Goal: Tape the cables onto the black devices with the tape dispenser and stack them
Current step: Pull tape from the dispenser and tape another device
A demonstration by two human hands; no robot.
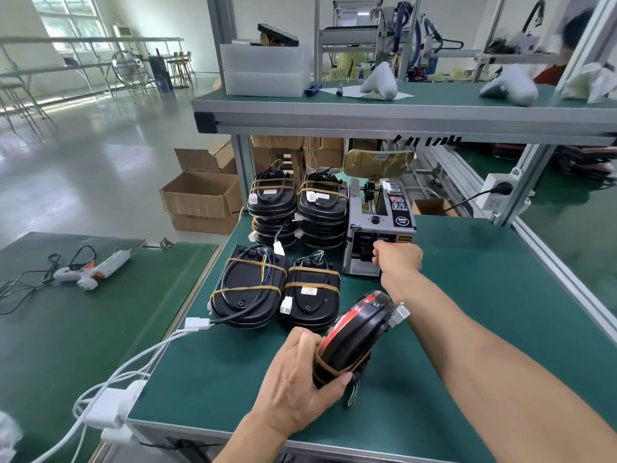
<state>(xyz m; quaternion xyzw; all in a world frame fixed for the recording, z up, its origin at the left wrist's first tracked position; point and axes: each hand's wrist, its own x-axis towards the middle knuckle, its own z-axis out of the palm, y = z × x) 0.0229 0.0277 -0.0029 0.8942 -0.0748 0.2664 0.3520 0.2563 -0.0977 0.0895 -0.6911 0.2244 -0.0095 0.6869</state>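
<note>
From the head camera, your left hand grips the near end of a black device, fingers and thumb curled round it, holding it tilted on edge just above the green work mat. One brown tape band already wraps that end under your thumb; a white connector sticks out at the far end and coloured wire tips hang below your hand. Its far end shows no band from here, so I judge this unit half done.

Your right hand reaches to the outlet of the automatic tape dispenser, fingers curled at the slot. Whether they already pinch a strip you cannot tell from this angle; no tape is plainly visible between them.

Finished work sits to your left. Two stacks of taped devices stand against the back, just left of the dispenser, their top units each crossed by brown bands. In front of them two more taped devices lie flat side by side, each with two bands over its cable; they look like the start of new stacks.

What seems left: take a strip, band the far end of the device in hand, then set it on a stack. No untaped devices are in view, so I cannot say how many remain.
</note>
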